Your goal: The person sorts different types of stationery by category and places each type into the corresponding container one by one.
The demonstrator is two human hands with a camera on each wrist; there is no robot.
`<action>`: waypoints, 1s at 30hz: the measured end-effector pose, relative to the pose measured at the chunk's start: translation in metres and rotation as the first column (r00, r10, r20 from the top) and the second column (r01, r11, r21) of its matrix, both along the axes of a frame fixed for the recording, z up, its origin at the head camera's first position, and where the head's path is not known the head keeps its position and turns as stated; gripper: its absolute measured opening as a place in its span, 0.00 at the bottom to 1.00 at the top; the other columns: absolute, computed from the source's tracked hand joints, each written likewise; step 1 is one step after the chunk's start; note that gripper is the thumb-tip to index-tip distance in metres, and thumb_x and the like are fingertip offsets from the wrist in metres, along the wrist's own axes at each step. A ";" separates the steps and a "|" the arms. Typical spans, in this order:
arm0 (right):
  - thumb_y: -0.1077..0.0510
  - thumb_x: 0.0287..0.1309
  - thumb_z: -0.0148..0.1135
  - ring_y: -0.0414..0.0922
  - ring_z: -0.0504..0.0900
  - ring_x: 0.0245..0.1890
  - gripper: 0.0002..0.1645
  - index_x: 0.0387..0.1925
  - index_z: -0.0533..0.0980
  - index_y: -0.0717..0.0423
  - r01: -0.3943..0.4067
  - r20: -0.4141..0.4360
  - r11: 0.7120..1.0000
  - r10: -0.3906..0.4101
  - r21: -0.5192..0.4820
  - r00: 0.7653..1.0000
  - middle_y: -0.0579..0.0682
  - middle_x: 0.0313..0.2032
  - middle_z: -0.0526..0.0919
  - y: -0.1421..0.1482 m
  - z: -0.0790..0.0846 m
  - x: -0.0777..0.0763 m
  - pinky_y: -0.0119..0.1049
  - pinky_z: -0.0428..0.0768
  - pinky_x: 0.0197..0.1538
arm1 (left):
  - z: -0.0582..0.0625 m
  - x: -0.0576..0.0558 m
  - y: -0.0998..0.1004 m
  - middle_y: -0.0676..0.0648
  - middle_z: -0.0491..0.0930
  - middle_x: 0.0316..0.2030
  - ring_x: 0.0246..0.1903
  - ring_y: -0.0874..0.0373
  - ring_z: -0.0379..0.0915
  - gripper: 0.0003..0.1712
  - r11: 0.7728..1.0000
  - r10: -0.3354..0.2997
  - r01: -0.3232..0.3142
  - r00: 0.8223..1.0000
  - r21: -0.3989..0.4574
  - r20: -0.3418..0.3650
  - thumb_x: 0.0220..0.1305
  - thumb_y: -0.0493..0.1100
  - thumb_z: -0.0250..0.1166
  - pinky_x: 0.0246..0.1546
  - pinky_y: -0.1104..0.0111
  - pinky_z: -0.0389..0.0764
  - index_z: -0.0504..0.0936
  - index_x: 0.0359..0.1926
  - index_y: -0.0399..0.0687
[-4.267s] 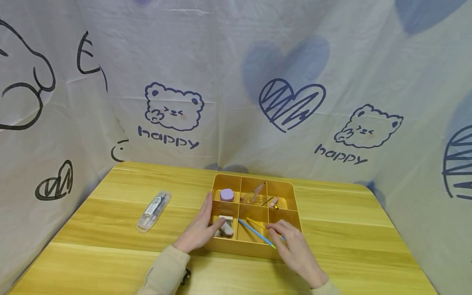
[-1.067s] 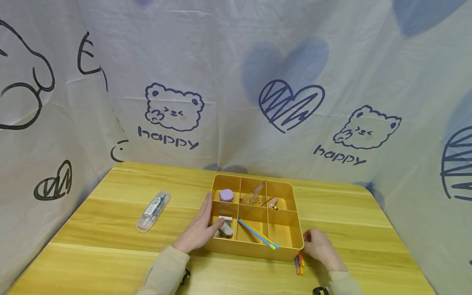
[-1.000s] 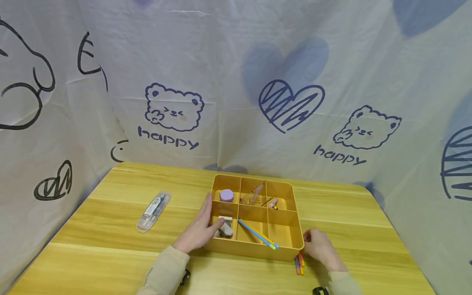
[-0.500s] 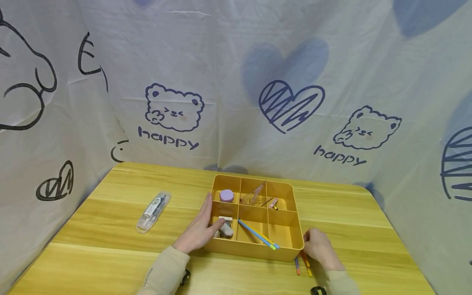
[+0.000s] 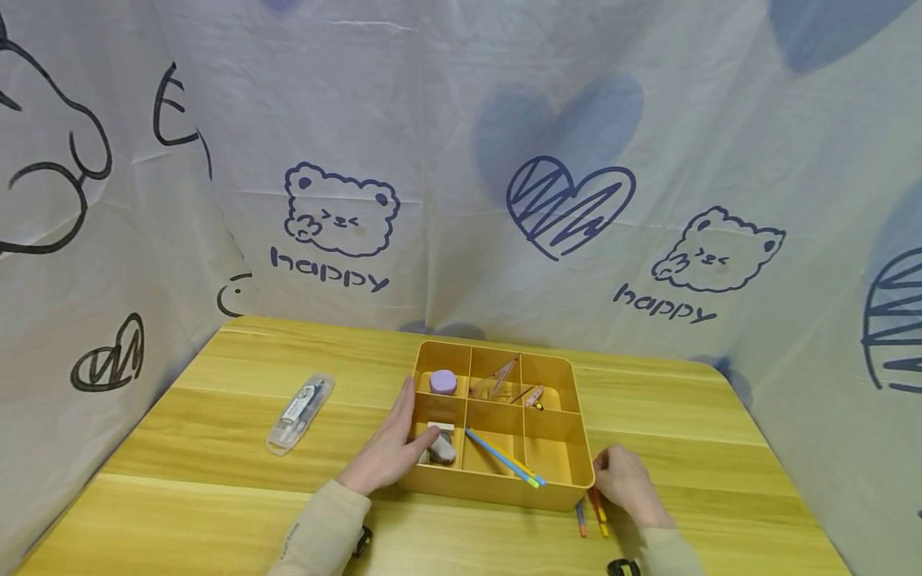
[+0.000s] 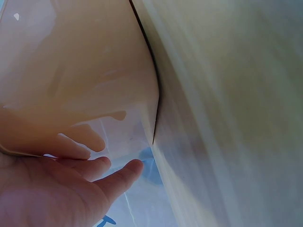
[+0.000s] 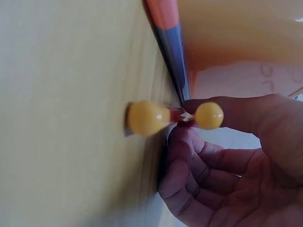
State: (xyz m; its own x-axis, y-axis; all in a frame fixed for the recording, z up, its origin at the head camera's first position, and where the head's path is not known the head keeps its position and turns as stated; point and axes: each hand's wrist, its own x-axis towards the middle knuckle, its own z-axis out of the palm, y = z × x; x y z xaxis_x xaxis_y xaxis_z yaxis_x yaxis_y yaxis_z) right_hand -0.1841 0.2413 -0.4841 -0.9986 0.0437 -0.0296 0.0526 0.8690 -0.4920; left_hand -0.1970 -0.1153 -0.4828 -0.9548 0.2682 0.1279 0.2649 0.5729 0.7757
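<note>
My left hand (image 5: 389, 448) rests flat along the left wall of the yellow compartment box (image 5: 497, 486), thumb over its rim. In the left wrist view its fingers (image 6: 120, 179) lie straight against the glossy outer wall. Beside the box's front right corner, my right hand (image 5: 625, 484) is low over the table. Its thumb and fingertips pinch two red pencils with yellow ends (image 7: 209, 116), seen in the right wrist view. A blue pencil with an orange-red end (image 5: 581, 520) lies close by along the box wall. The pencils' far parts are hidden.
A blue pencil (image 5: 497, 454) and a yellow one slant over the box's front middle compartment. Other compartments hold a purple round-cornered item (image 5: 442, 382), clear triangle rulers (image 5: 493, 384), a pink item (image 5: 534, 395) and white-grey pieces (image 5: 442, 448). Left lies a clear pen case (image 5: 300, 414).
From above the box, my right hand has gone down to the table at its right side. The yellow-ended pencils have since shifted right, apart from the blue one. My left hand stays put.
</note>
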 end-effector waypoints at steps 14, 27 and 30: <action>0.63 0.59 0.54 0.42 0.73 0.25 0.10 0.25 0.79 0.60 0.003 0.023 0.994 -0.001 -0.113 1.000 0.48 0.21 0.79 0.004 -0.001 0.002 0.33 0.70 0.31 | 0.000 0.000 0.000 0.38 0.31 0.81 0.80 0.42 0.35 0.49 1.000 0.002 -0.002 1.000 -0.004 0.006 0.76 0.50 0.55 0.80 0.48 0.45 0.31 0.80 0.41; 0.57 0.73 0.52 0.40 0.76 0.18 0.17 0.33 0.77 0.67 0.047 0.058 0.921 -0.026 -0.386 0.998 0.49 0.20 0.82 0.011 -0.005 0.005 0.31 0.78 0.23 | -0.001 -0.001 0.000 0.37 0.32 0.81 0.80 0.41 0.35 0.49 1.000 0.000 0.000 1.000 -0.004 0.000 0.76 0.50 0.55 0.79 0.47 0.46 0.32 0.80 0.39; 0.58 0.74 0.52 0.40 0.75 0.17 0.17 0.35 0.76 0.69 0.043 0.054 0.907 -0.022 -0.418 0.998 0.49 0.20 0.82 0.013 -0.004 0.006 0.30 0.78 0.23 | 0.000 -0.001 0.000 0.37 0.32 0.81 0.80 0.41 0.36 0.49 1.000 0.002 -0.002 1.000 -0.005 0.000 0.76 0.50 0.55 0.79 0.47 0.46 0.32 0.80 0.39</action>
